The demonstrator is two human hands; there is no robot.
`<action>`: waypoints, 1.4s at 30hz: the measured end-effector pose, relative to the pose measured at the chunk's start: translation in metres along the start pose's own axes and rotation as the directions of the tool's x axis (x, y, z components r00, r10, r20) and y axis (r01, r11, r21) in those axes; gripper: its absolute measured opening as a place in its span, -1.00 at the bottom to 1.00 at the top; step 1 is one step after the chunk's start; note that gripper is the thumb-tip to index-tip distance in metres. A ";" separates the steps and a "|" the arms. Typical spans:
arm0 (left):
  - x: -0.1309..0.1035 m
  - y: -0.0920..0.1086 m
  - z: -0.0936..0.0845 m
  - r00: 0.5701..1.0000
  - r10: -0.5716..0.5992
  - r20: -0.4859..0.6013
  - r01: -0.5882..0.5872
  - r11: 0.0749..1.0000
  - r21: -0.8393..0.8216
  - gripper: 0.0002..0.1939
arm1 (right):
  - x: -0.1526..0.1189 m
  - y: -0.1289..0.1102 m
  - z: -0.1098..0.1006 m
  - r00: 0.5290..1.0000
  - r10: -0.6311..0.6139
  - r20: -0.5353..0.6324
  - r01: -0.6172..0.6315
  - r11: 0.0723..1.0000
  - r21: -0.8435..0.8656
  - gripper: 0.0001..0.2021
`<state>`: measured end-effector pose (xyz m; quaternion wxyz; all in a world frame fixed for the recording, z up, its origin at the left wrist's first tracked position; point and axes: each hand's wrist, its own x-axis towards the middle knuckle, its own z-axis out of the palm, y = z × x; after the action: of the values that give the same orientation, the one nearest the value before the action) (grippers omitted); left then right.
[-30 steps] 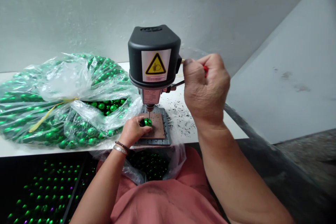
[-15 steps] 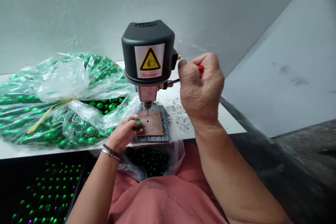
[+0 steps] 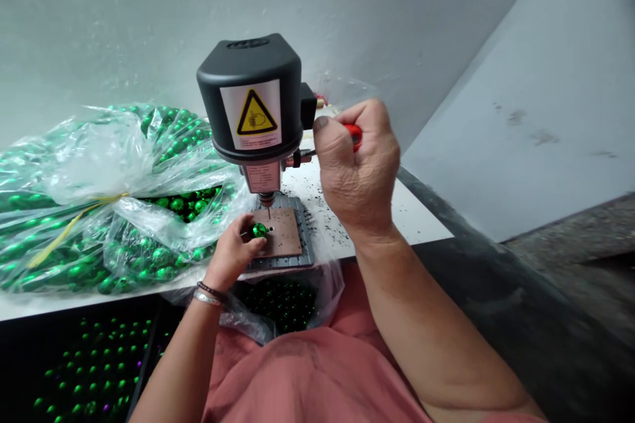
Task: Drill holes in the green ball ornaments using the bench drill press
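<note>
One boxy black drill press (image 3: 251,92), one thin metal bit (image 3: 269,213). Beneath drill press: one square brown board (image 3: 285,234). One small round ball (image 3: 258,230), glossy mirror-green, below drill press, just left of bit; left hand (image 3: 229,254) pinches it, thumb and fingers ball-width apart. Right of drill press: right hand (image 3: 358,175), fist wrapped round one red knob (image 3: 356,137). Left of drill press: one tied clear plastic bag (image 3: 89,165), countless green balls inside.

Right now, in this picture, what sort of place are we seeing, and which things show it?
Probably a workshop: a drill press stands on a white table, dark flecks lie beside it, and a large clear bag holds green balls.
</note>
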<state>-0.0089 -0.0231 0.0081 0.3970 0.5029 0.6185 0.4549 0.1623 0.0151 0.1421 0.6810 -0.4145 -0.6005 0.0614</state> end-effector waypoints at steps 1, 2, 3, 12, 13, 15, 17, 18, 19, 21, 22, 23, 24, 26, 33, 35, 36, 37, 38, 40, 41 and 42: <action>0.002 -0.003 0.001 0.999 0.046 -0.014 -0.044 0.991 0.125 -0.53 | 0.000 0.000 0.000 1.000 0.004 0.010 -0.004 1.000 -0.007 -0.79; 0.005 -0.005 0.002 0.997 0.075 -0.010 -0.071 0.971 0.227 -0.56 | 0.000 0.001 -0.001 1.000 0.008 0.018 -0.008 1.000 -0.012 -0.79; 0.007 -0.006 0.004 0.996 0.092 0.005 -0.089 0.949 0.304 -0.59 | 0.000 0.001 -0.001 1.000 0.009 0.026 -0.009 1.000 -0.013 -0.78; 0.012 0.007 0.008 0.973 0.188 0.136 -0.232 0.770 0.595 -0.64 | -0.001 0.001 -0.004 0.999 -0.002 0.053 0.002 1.000 0.003 -0.77; 0.012 0.008 0.008 0.972 0.188 0.141 -0.235 0.761 0.604 -0.63 | -0.002 0.001 -0.004 0.998 0.001 0.056 -0.001 1.000 0.003 -0.77; 0.012 0.011 0.008 0.973 0.180 0.147 -0.232 0.750 0.619 -0.61 | -0.002 0.001 -0.005 0.998 0.002 0.057 -0.003 1.000 0.004 -0.77; 0.013 0.012 0.008 0.973 0.173 0.154 -0.232 0.742 0.629 -0.59 | -0.002 0.001 -0.005 0.999 0.005 0.054 -0.006 1.000 0.012 -0.78; 0.014 0.012 0.008 0.972 0.171 0.158 -0.233 0.739 0.633 -0.58 | -0.002 0.001 -0.005 0.999 0.005 0.052 -0.006 1.000 0.017 -0.78; 0.015 0.013 0.008 0.972 0.166 0.165 -0.234 0.736 0.635 -0.57 | -0.002 0.001 -0.005 0.999 0.004 0.051 -0.006 1.000 0.023 -0.78; 0.018 0.013 0.009 0.973 0.143 0.183 -0.228 0.739 0.633 -0.56 | -0.002 0.001 -0.005 0.999 0.006 0.053 -0.008 1.000 0.030 -0.78; 0.020 0.013 0.009 0.972 0.127 0.196 -0.224 0.749 0.623 -0.55 | -0.003 0.002 -0.005 0.998 0.007 0.055 -0.009 1.000 0.029 -0.78; 0.021 0.014 0.009 0.971 0.112 0.211 -0.220 0.764 0.607 -0.55 | -0.003 0.002 -0.005 0.998 0.008 0.058 -0.009 1.000 0.029 -0.78; 0.022 0.014 0.010 0.969 0.101 0.225 -0.218 0.780 0.586 -0.54 | -0.003 0.002 -0.005 0.998 0.010 0.062 -0.011 1.000 0.028 -0.78; 0.024 0.013 0.011 0.967 0.097 0.237 -0.216 0.808 0.549 -0.51 | -0.003 0.002 -0.005 0.998 0.003 0.060 -0.004 1.000 0.023 -0.78; 0.026 0.005 0.015 0.951 0.195 0.241 -0.299 0.779 0.551 -0.59 | -0.006 0.004 -0.007 0.997 -0.034 0.067 0.035 0.999 -0.014 -0.80; 0.026 0.002 0.016 0.953 0.199 0.231 -0.296 0.777 0.555 -0.60 | -0.007 0.005 -0.007 0.997 -0.044 0.061 0.046 0.999 -0.019 -0.79; 0.026 0.000 0.016 0.958 0.194 0.211 -0.281 0.780 0.560 -0.60 | -0.008 0.005 -0.008 0.997 -0.048 0.056 0.049 0.999 -0.022 -0.79; 0.025 -0.001 0.017 0.964 0.186 0.189 -0.262 0.783 0.565 -0.58 | -0.008 0.005 -0.008 0.997 -0.048 0.052 0.050 0.998 -0.026 -0.80; 0.025 -0.003 0.017 0.969 0.178 0.170 -0.244 0.784 0.570 -0.57 | -0.009 0.005 -0.009 0.998 -0.047 0.049 0.048 0.998 -0.030 -0.80; 0.025 -0.005 0.017 0.974 0.169 0.154 -0.228 0.783 0.579 -0.58 | -0.010 0.006 -0.009 0.998 -0.049 0.043 0.050 0.998 -0.040 -0.80; 0.024 -0.005 0.017 0.974 0.167 0.154 -0.226 0.780 0.583 -0.59 | -0.011 0.006 -0.009 0.998 -0.052 0.041 0.054 0.998 -0.045 -0.80; 0.024 -0.006 0.017 0.974 0.167 0.155 -0.227 0.776 0.589 -0.60 | -0.012 0.006 -0.009 0.998 -0.061 0.036 0.062 0.997 -0.051 -0.80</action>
<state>0.0016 0.0030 -0.0029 0.1953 0.6857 0.6554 0.2494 0.1695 0.0076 0.1291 0.6610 -0.4124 -0.6261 0.0318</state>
